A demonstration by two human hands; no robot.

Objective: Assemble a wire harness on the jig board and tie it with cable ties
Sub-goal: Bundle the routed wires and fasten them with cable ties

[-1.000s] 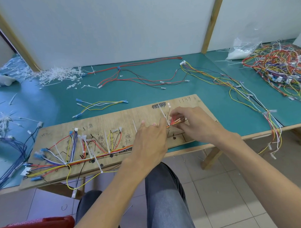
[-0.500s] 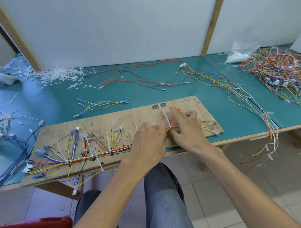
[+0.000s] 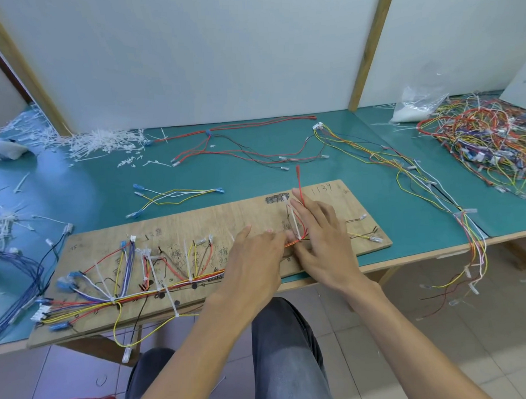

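Mid-tying, the left hand (image 3: pixel 252 259) presses flat on the harness (image 3: pixel 134 295) along the jig board (image 3: pixel 226 221), the right hand (image 3: pixel 319 236) straight-fingered beside a red wire (image 3: pixel 299 183), grip unclear; the loose cable tie (image 3: pixel 294 220) likely needs cinching next.
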